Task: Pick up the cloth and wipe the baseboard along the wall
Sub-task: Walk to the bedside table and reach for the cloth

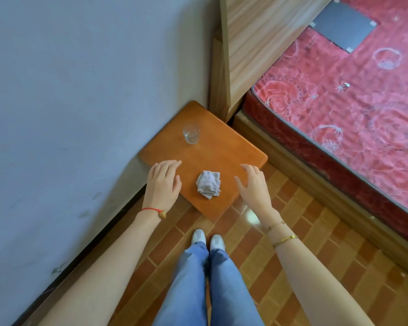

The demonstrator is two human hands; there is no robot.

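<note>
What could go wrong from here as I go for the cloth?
1. The glass stands on the same small table, beyond the cloth; overreaching or jolting the table could tip it.
2. The cloth is crumpled and neither the left hand nor the right hand holds it yet; a loose grip may drop it.
3. The table stands against the wall, probably blocking the baseboard there.

So the cloth [208, 184] sits on the bedside table [224, 147] between the left hand [163, 182] and right hand [253, 184], a glass [191, 133] behind it, wall [68, 102] on the left, bed [351, 109] right.
</note>
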